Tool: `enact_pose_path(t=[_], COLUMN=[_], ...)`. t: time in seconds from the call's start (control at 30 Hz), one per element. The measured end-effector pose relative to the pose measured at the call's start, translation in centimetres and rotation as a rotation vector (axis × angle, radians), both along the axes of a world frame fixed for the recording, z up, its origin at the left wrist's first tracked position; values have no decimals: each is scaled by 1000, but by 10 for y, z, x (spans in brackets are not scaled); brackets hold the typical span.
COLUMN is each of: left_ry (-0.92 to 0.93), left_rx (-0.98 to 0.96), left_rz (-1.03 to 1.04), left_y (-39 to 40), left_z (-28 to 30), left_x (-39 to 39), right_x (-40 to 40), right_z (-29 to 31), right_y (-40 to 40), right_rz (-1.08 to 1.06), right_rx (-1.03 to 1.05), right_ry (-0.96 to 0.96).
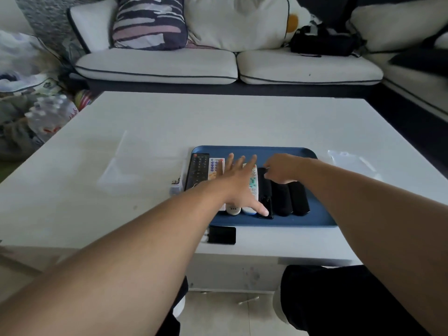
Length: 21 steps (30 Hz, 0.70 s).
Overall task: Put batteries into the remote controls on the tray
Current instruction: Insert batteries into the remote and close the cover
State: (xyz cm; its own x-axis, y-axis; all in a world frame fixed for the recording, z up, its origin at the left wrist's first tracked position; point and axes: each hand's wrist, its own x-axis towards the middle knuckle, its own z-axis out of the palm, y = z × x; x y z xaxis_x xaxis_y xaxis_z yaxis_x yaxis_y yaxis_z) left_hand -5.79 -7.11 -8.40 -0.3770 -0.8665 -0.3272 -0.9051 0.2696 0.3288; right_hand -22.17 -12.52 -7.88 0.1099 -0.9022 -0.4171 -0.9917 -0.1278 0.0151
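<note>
Blue tray (252, 149) on white table (145, 132), row of remotes side by side on it. Left hand (238, 180) flat, fingers spread, resting over white remotes (253, 183). Right hand (282, 168) fingers curled at top of black remotes (281, 197), actual grasp cannot tell. Small black device (221, 235) just in front of tray
</note>
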Motion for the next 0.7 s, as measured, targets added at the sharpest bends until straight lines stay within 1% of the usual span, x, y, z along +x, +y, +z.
enact_pose_path(t=[0.07,0.13,0.27,0.43,0.6,0.7], left_ry=[-61,-104,-111,-114,-118,-122], left_rx=[-24,-102,-217,-227,-231,-238], left_rz=[-27,-81,-125,-113,-126,-118], left_y=[2,4,5,7,7,8], left_z=[-4,-11,-21,-24,-27,-26], left_x=[-3,-6,-11,-12,-14,-15], right_x=[1,4,9,7,1,4], right_z=[-2,-2,0,-2,-9,1], right_y=[-4,-4,-2,-4,-11,-3], right_rz=[-15,-14,-34,-43,-58,-47], right_rx=[-5,-7,8,3,-28,-33], right_ry=[17,32,58,59,-27,-59])
